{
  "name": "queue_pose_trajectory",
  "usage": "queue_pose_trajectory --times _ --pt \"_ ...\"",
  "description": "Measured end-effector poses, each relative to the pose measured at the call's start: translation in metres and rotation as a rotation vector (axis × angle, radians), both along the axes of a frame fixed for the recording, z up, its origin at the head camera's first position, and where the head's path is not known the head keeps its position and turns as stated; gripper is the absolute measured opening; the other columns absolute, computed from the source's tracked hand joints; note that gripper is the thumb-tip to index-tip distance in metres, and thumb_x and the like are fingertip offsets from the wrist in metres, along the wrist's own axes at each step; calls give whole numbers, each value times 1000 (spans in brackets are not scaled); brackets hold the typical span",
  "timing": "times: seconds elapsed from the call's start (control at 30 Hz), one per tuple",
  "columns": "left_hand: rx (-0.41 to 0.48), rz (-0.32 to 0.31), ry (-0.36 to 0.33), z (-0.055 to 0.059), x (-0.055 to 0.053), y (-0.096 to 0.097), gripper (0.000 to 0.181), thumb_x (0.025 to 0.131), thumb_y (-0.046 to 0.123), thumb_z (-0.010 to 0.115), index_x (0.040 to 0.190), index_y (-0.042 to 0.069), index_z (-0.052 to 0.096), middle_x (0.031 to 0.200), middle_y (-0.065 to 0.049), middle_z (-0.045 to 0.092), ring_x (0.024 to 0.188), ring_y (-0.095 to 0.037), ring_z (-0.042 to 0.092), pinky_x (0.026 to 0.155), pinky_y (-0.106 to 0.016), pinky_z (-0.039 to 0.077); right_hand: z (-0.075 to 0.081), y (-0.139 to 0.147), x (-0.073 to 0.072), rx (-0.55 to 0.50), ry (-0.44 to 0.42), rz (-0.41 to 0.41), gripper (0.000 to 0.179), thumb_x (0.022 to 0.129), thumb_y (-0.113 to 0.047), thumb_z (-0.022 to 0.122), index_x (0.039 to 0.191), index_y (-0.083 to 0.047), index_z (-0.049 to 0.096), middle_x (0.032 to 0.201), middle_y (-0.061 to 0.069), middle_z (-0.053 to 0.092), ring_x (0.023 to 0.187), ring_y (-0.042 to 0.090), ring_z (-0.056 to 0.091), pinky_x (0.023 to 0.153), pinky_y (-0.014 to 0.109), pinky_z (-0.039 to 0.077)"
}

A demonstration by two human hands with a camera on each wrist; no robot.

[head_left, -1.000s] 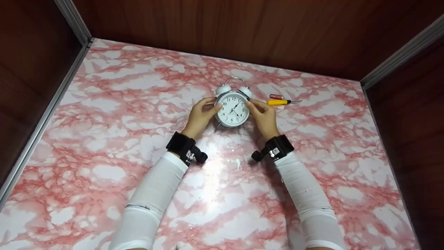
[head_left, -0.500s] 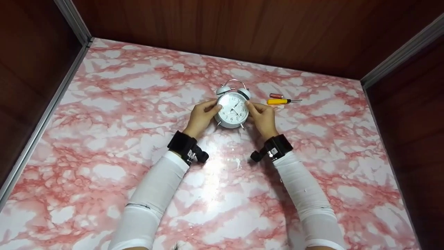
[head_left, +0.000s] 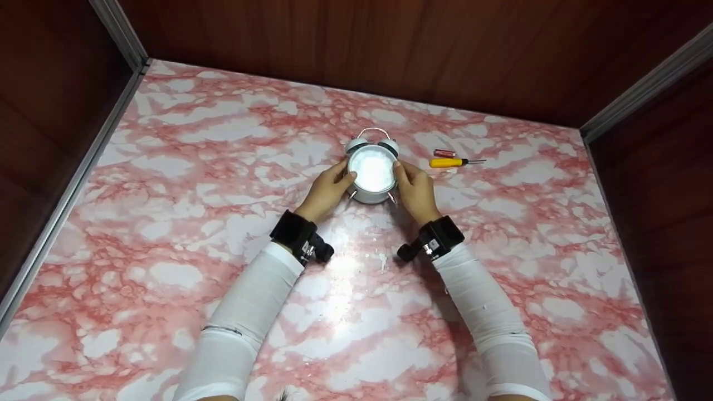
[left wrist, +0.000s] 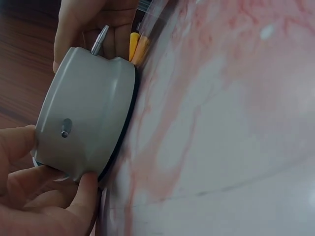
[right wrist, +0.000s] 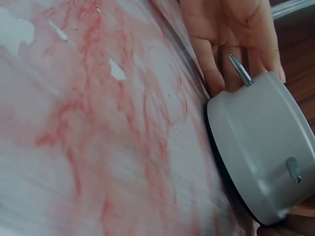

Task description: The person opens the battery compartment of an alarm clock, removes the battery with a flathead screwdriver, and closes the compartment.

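Observation:
A white twin-bell alarm clock (head_left: 373, 196) lies tilted back with its face upward, and glare washes out the dial. My left hand (head_left: 323, 192) grips its left side, thumb at the rim of the face. On the opposite side my right hand (head_left: 418, 193) holds it the same way. In the left wrist view the clock's pale casing (left wrist: 86, 108) shows side-on, its dark back edge close over the tabletop. Two short metal feet stick out of the casing, one foot (right wrist: 241, 71) pointing toward the upper left in the right wrist view.
Right of the clock lie a yellow-handled screwdriver (head_left: 447, 162) and a small red battery (head_left: 444, 153). The red-and-white marbled tabletop (head_left: 223, 267) is bounded by dark wooden panels (head_left: 356, 50) at the back and both sides.
The clock has tipped further back, so glare now covers its numerals and the feet show more. The right hand has shifted slightly left; both hands keep their hold. Screwdriver and battery stay put.

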State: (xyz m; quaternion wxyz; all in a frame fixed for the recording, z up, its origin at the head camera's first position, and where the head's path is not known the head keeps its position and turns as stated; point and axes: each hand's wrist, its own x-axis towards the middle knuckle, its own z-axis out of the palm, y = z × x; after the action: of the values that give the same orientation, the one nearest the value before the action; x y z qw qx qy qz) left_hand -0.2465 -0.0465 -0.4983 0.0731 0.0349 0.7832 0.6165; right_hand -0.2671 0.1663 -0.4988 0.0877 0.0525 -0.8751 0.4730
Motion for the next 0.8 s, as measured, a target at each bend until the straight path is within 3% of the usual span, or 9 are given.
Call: queue_pose_trajectory --times 0.1,0.17,0.23,0.33,0.47,0.57,0.7,0.8 --pt "-28 7 -6 1 0 2 54 106 24 54 155 6 39 156 -13 43 140 -21 43 116 -29 30 -2 -1 0 16 7 4 34 107 -20 51 121 2 72 104 16 70 95 22 58 89 36 47" --pt "-24 18 -12 2 1 4 54 106 24 54 155 7 38 153 -15 47 125 -26 54 109 -31 39 -2 -1 -1 20 14 4 34 108 -20 49 117 3 72 96 16 67 90 23 56 85 36 46" --pt "-15 27 -19 2 1 6 54 106 23 54 155 7 38 150 -16 50 109 -28 59 102 -33 44 -3 -2 -1 26 22 1 35 108 -20 47 114 3 73 93 15 65 89 23 56 83 36 45" --pt "-15 32 -26 3 0 8 54 107 23 53 156 8 36 149 -16 50 104 -30 60 100 -34 46 -5 -3 -1 39 26 -4 37 109 -21 45 107 4 72 87 15 62 86 23 56 80 37 45" --pt "-57 8 -30 4 -1 8 54 108 24 50 157 7 34 157 -15 41 134 -28 49 115 -35 35 -7 -4 -2 50 42 -16 37 109 -20 44 98 4 70 81 14 59 83 24 55 77 39 45" --pt "-102 -13 -17 4 -2 8 54 109 24 47 157 5 33 158 -16 38 143 -29 40 119 -36 30 -8 -5 -1 56 56 -15 37 109 -17 44 98 6 70 79 16 58 83 27 56 80 42 47" --pt "-129 -11 5 5 -1 9 52 109 22 45 156 2 34 157 -18 40 144 -31 39 119 -36 30 -10 -5 -1 67 65 -4 37 109 -15 44 105 9 71 91 23 68 90 31 62 89 46 51" --pt "-116 -6 7 6 -2 10 52 109 22 46 155 2 35 156 -18 40 143 -31 40 119 -36 30 -10 -4 -1 73 81 -2 37 109 -15 44 102 9 71 93 24 68 90 32 62 89 48 51"
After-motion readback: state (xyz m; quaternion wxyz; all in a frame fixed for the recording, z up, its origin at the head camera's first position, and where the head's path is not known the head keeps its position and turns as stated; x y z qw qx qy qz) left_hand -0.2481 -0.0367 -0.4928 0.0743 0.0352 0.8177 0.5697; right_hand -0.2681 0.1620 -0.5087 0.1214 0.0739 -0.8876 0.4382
